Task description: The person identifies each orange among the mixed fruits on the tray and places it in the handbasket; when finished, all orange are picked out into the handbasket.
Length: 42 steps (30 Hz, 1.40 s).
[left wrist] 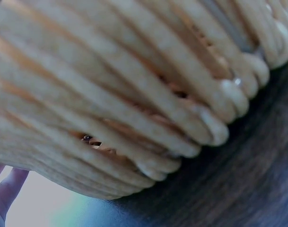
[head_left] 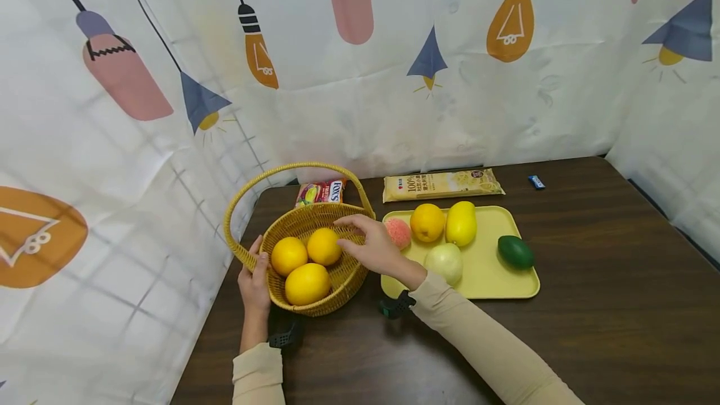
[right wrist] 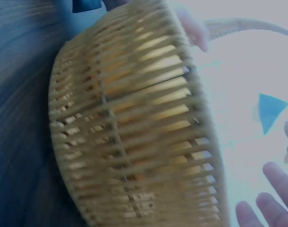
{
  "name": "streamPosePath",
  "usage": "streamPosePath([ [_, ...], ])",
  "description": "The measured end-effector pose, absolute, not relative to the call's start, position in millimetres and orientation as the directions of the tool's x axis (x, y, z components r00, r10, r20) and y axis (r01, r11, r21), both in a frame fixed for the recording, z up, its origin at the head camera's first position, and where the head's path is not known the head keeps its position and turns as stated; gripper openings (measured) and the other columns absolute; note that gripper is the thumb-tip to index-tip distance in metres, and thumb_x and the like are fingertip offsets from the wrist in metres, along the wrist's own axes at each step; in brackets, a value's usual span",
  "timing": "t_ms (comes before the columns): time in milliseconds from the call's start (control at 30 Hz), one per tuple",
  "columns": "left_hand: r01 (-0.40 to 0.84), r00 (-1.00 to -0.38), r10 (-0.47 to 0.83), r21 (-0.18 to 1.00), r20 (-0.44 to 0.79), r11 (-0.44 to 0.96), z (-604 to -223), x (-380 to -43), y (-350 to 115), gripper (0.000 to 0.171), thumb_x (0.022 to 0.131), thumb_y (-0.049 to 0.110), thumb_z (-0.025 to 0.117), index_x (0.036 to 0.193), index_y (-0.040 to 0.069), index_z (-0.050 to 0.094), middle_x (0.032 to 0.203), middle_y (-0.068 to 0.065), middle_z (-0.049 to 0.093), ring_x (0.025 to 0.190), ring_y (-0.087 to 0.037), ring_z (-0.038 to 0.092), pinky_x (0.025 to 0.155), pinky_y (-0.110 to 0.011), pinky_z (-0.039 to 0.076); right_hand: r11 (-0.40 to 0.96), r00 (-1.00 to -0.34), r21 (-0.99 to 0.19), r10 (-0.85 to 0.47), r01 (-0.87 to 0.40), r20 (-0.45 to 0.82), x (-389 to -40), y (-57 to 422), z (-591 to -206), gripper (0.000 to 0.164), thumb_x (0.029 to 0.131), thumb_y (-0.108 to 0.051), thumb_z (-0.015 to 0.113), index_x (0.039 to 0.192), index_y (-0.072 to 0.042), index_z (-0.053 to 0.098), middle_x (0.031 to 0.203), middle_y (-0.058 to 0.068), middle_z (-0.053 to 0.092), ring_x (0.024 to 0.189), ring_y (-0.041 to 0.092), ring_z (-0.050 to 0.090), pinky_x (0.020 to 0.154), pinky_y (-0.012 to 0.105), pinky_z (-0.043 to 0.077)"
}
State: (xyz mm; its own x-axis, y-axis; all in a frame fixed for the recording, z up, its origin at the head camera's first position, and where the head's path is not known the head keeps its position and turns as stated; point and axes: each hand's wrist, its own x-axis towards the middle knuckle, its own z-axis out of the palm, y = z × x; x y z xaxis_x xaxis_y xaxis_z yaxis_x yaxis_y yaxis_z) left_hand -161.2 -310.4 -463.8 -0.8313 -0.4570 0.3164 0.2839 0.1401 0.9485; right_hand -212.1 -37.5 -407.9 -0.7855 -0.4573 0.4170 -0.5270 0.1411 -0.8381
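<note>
A woven basket with a tall arched handle stands at the table's left, holding two oranges and a larger yellow fruit. My left hand grips its left rim by the handle's foot, thumb in front. The basket's slatted wall fills the left wrist view, most of that hand being out of sight. Over the right rim reaches my right hand, its fingertips close to the right orange. In the right wrist view its fingers are spread, holding nothing, outside the woven wall.
A yellow tray right of the basket bears a pink fruit, an orange, a yellow fruit, a pale green fruit and a dark green one. Behind lie a FOX'S bag, a long packet and a small blue wrapper.
</note>
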Motion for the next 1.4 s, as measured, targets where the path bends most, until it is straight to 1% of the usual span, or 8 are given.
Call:
streamPosePath([
  [100,0.287,-0.823,-0.465,0.946,0.325,0.153,-464.8,-161.6,-308.9,0.031,0.101,0.010,0.050,0.121,-0.011,0.060,0.127,-0.024,0.056,0.079,-0.017,0.048,0.072,-0.017,0.042,0.121,-0.798,-0.863,-0.461,-0.490,0.388,-203.3,-23.4,-396.6,0.033,0.092,-0.008,0.067,0.125,-0.006,0.063,0.126,0.013,0.062,0.117,0.025,0.057,0.098,0.045,0.046],
  [200,0.272,-0.824,-0.469,0.948,0.318,0.165,-467.2,-162.3,-309.0,0.033,0.101,0.011,0.050,0.129,-0.003,0.060,0.104,-0.022,0.060,0.075,-0.018,0.046,0.068,-0.018,0.041,0.106,-0.807,-0.880,-0.462,-0.462,0.368,-198.1,-10.7,-390.5,0.034,0.092,-0.004,0.066,0.125,0.000,0.061,0.125,0.017,0.062,0.113,0.032,0.058,0.096,0.049,0.046],
  [333,0.251,-0.834,-0.460,0.951,0.306,0.178,-459.7,-157.9,-306.3,0.040,0.101,0.010,0.051,0.140,0.005,0.054,0.079,-0.020,0.050,0.064,-0.020,0.042,0.060,-0.022,0.039,0.125,-0.824,-0.892,-0.454,-0.436,0.339,-204.4,2.7,-402.0,0.034,0.092,-0.009,0.068,0.125,-0.006,0.063,0.126,0.011,0.063,0.110,0.029,0.059,0.095,0.051,0.047],
  [400,0.254,-0.836,-0.452,0.950,0.309,0.180,-452.9,-154.8,-303.3,0.040,0.100,0.009,0.051,0.139,0.002,0.053,0.083,-0.021,0.052,0.064,-0.021,0.042,0.060,-0.022,0.039,0.135,-0.832,-0.899,-0.455,-0.417,0.317,-208.5,8.6,-408.0,0.034,0.091,-0.011,0.069,0.125,-0.009,0.063,0.127,0.009,0.063,0.113,0.030,0.059,0.096,0.050,0.046],
  [600,0.275,-0.833,-0.444,0.943,0.331,0.188,-441.0,-150.2,-297.9,0.038,0.101,0.007,0.048,0.136,-0.008,0.053,0.124,-0.029,0.054,0.075,-0.022,0.045,0.072,-0.021,0.042,0.144,-0.834,-0.903,-0.462,-0.406,0.301,-218.1,22.3,-411.6,0.037,0.092,-0.009,0.067,0.128,-0.004,0.061,0.133,0.017,0.059,0.120,0.039,0.054,0.099,0.051,0.044],
  [967,0.268,-0.821,-0.480,0.951,0.309,0.154,-468.5,-164.4,-311.3,0.038,0.101,0.011,0.051,0.138,0.003,0.055,0.103,-0.015,0.060,0.082,-0.017,0.048,0.074,-0.016,0.043,0.204,-0.861,-0.882,-0.392,-0.425,0.324,-227.4,59.0,-400.4,0.038,0.093,-0.018,0.068,0.130,-0.010,0.060,0.130,0.010,0.061,0.120,0.033,0.054,0.100,0.052,0.043],
  [1200,0.289,-0.818,-0.473,0.944,0.328,0.157,-468.7,-164.5,-309.7,0.039,0.102,0.011,0.049,0.139,0.002,0.054,0.124,-0.023,0.056,0.091,-0.018,0.049,0.077,-0.015,0.043,0.250,-0.906,-0.890,-0.290,-0.382,0.307,-238.9,88.2,-398.4,0.039,0.093,-0.019,0.068,0.130,-0.011,0.060,0.131,0.012,0.060,0.121,0.030,0.053,0.102,0.051,0.042],
  [1400,0.275,-0.813,-0.485,0.947,0.322,0.167,-468.8,-163.9,-308.9,0.039,0.101,0.013,0.051,0.139,0.007,0.055,0.091,-0.019,0.057,0.080,-0.018,0.048,0.070,-0.016,0.043,0.383,-0.937,-0.858,-0.208,-0.342,0.281,-244.6,109.1,-397.7,0.045,0.094,-0.028,0.067,0.136,-0.013,0.057,0.137,0.013,0.056,0.129,0.033,0.048,0.103,0.054,0.039],
])
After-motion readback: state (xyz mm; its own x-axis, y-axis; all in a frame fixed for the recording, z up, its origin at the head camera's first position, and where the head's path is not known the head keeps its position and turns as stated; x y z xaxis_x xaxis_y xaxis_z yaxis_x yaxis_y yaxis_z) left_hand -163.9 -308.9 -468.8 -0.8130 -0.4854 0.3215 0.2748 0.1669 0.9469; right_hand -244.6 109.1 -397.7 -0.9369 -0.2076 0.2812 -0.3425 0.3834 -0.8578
